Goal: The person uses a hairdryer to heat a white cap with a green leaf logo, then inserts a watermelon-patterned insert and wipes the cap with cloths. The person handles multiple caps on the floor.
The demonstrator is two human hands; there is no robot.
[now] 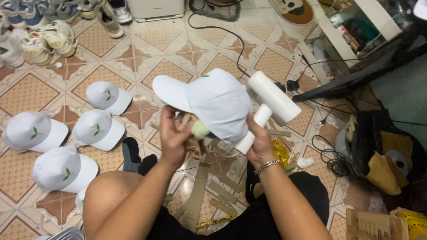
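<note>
Left hand (172, 138) fingers closed on white cap (213, 104) underside, right hand (259, 144) gripping white handheld steamer (270, 104) against its crown; four caps (100, 129) laid out on floor (169, 66) look done, this one in progress.

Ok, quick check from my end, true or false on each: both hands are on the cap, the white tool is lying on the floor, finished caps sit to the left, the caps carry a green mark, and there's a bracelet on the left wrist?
1. Both hands are on the white cap. False: the left hand holds it from below, while the right hand grips the white handheld tool.
2. The tool lies on the floor. False: it is held up against the cap.
3. Other white caps lie on the tiled floor to the left. True.
4. Those caps carry a small green mark. True.
5. A bracelet is on the left wrist. False: it is on the right wrist.
</note>
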